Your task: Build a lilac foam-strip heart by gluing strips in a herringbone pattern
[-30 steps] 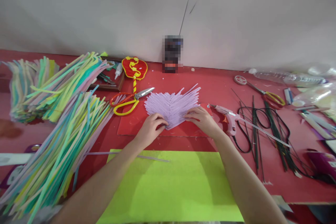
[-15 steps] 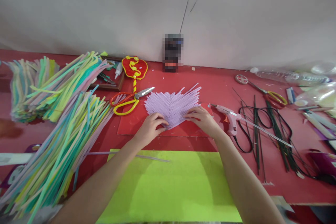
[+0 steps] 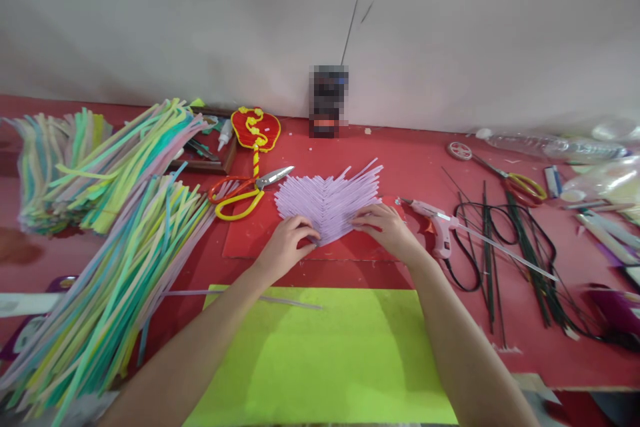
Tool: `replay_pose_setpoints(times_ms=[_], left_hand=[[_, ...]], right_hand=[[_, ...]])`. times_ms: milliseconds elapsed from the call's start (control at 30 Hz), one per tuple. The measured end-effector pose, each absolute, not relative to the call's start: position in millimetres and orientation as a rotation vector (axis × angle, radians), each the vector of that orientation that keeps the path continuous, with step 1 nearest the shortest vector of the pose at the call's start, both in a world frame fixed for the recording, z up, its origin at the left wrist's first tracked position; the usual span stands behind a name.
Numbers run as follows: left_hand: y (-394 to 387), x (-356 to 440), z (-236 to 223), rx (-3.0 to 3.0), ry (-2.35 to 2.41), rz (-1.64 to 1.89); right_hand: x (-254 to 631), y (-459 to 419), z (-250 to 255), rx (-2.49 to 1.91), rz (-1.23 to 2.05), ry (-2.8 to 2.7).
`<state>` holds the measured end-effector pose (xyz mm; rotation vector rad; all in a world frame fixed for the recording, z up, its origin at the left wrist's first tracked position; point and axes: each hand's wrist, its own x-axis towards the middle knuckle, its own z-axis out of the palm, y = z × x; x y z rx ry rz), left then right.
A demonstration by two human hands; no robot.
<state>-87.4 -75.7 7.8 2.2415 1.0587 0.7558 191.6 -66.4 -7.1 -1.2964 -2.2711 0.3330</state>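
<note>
A lilac leaf- or heart-shaped piece made of pipe cleaners (image 3: pixel 327 203) lies on a red board (image 3: pixel 250 240), its strips meeting along a middle seam. Two longer strips stick out at its upper right. My left hand (image 3: pixel 290 239) has its curled fingertips on the lower left edge, near the bottom point. On the lower right edge, the bent fingers of my right hand (image 3: pixel 383 225) press or pinch the strips. Both hands grip the piece from its two sides. Scissors with red and yellow handles (image 3: pixel 240 203) lie left of it, and a pink glue gun (image 3: pixel 440 223) lies to the right.
Bundles of coloured pipe cleaners (image 3: pixel 125 280) fill the left side. A yellow-green sheet (image 3: pixel 325 360) lies in front. Behind are a red and yellow fan ornament (image 3: pixel 256 128) and a blurred dark object (image 3: pixel 329 101). Dark wires (image 3: pixel 535 253), other scissors (image 3: pixel 523 187) and plastic bottles (image 3: pixel 545 141) lie right.
</note>
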Motion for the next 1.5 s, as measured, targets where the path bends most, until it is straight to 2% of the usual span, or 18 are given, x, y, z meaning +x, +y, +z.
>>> replay_pose_setpoints(times_ms=[333, 600, 1500], left_hand=[[-75, -89, 4, 2.243, 1.041, 0.762], [-74, -89, 4, 2.267, 1.041, 0.771], [-74, -90, 2, 2.258, 1.027, 0.774]], right_hand=[[210, -83, 3, -1.45, 0.173, -1.988], [207, -76, -8, -1.33, 0.163, -2.098], [215, -68, -25, -1.368, 0.18, -2.109]])
